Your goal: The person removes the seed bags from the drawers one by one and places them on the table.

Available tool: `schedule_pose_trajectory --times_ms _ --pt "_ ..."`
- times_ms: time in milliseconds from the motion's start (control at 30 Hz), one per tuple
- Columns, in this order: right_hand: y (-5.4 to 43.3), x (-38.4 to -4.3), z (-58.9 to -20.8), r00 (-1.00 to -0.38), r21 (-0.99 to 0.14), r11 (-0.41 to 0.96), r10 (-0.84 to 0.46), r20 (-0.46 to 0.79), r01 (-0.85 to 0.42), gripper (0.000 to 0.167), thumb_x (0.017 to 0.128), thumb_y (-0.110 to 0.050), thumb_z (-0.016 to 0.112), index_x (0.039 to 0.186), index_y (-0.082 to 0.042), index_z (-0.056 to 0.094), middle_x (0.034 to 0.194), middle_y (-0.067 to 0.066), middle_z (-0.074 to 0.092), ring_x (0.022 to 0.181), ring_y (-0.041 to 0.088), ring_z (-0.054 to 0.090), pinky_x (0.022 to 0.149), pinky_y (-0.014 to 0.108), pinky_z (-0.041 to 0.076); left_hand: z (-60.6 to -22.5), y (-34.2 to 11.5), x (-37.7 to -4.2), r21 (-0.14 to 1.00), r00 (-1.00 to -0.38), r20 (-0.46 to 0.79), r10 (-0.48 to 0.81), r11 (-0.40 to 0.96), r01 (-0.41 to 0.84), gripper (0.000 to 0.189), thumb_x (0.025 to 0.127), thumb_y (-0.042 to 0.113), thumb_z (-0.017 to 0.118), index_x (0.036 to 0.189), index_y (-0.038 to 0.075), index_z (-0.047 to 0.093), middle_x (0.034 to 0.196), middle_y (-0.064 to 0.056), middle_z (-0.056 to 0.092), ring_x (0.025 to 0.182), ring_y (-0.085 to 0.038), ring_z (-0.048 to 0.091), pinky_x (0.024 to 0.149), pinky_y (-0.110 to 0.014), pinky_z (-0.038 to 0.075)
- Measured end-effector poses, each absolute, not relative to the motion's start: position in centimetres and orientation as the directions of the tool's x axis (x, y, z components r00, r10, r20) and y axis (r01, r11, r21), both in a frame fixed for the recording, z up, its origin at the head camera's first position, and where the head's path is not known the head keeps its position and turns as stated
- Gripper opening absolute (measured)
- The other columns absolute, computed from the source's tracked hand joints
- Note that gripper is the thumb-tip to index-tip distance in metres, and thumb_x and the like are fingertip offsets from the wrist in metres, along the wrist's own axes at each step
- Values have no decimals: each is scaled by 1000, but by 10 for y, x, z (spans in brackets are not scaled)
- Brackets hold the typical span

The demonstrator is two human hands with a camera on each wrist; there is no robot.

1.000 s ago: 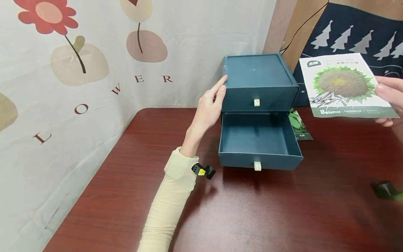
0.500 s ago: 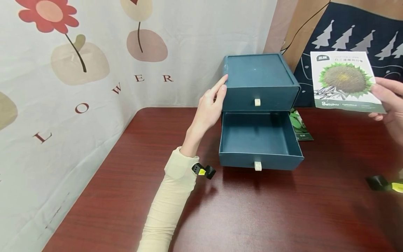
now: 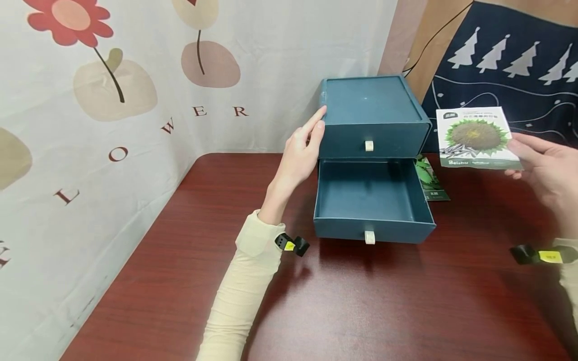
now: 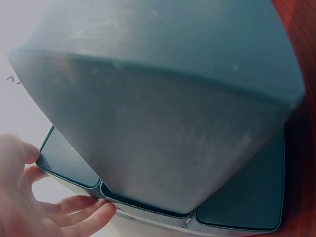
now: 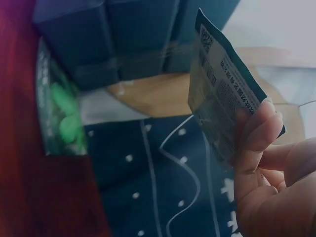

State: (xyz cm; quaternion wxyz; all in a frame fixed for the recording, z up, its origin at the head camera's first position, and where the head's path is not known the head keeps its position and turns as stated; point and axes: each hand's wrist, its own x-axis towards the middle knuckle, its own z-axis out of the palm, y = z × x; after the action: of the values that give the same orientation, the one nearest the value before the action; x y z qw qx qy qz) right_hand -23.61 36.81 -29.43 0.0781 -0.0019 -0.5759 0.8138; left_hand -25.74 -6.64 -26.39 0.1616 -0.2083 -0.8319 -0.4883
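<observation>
A dark blue drawer cabinet stands at the back of the table, its lower drawer pulled out with a bare floor. My left hand touches the cabinet's left side near the top, fingers mostly straight. In the left wrist view, the pulled-out drawer fills the middle and that hand's fingers lie against the cabinet. Right of the cabinet, my right hand pinches a seed packet with a sunflower head on it. The right wrist view shows the packet's printed back and the fingers at one edge.
A second packet with green leaves lies on the table, partly hidden behind the cabinet's right side. The red-brown table runs back to a printed white curtain and a navy cloth with white trees.
My right hand has brought the sunflower seed packet leftward and lower, toward the cabinet, and more of its wrist now shows. My left hand and the open lower drawer have stayed in place.
</observation>
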Motion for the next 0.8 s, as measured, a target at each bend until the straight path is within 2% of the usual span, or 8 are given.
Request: schedule_pose_trajectory --times_ms 100,267,500,600,800 --pt "368 -239 -298 -984 -971 -227 178 30 -71 20 94 -6 71 89 -23 82 79 -6 73 60 9 64 48 22 49 -264 -66 -257 743 -860 474 188 438 506 46 111 34 36 156 26 42 81 -7 48 82 -22 45 72 -33 37" --pt "373 -244 -309 -976 -991 -127 217 22 -51 19 94 -13 73 86 -27 81 75 -8 71 54 8 61 47 20 48 -262 -67 -257 742 -861 474 186 442 504 46 111 34 37 156 26 42 81 -7 48 83 -22 45 72 -33 37" --pt "382 -248 -326 -968 -988 144 248 -17 54 11 97 -30 70 99 -39 75 75 -17 68 57 6 59 51 20 49 -264 -65 -258 741 -860 477 181 444 505 46 111 35 37 156 26 43 79 -6 48 81 -21 44 71 -32 37" --pt "386 -249 -333 -969 -986 151 242 -39 77 13 97 -30 70 94 -41 75 71 -15 67 55 6 59 50 20 49 -265 -65 -259 736 -857 480 186 446 509 46 111 35 37 156 26 43 79 -7 48 81 -20 44 71 -31 37" --pt "388 -255 -344 -977 -993 82 203 -64 82 34 99 -18 66 77 -43 76 65 -9 66 49 8 58 47 21 47 -265 -65 -258 735 -860 478 179 454 503 46 111 35 37 156 27 43 80 -6 48 82 -20 44 72 -32 37"
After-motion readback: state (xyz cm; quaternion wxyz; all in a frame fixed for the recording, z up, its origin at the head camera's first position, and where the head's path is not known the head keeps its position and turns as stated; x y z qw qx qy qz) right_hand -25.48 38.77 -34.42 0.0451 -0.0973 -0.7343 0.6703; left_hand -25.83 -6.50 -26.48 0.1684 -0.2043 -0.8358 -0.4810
